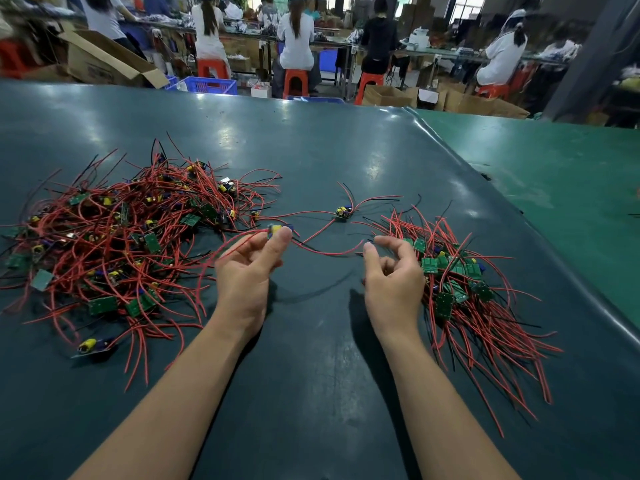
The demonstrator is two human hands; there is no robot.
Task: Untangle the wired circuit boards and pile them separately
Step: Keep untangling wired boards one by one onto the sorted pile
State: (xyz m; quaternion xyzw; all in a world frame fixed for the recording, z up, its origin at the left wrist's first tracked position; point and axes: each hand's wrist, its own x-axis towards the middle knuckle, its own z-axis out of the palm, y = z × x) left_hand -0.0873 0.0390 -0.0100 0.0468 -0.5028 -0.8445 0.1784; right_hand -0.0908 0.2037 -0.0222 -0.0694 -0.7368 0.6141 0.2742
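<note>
A tangled heap of circuit boards (114,237), small green rectangles trailing thin red and black wires, sprawls on the smooth dark-green table mat (311,375). The left hand (247,268), palm up, pinches a yellow-capped board (278,230). A lone board (343,213) lies beyond. The right hand (393,275) hovers loosely curled, holding nothing, beside the sorted pile (460,289).
</note>
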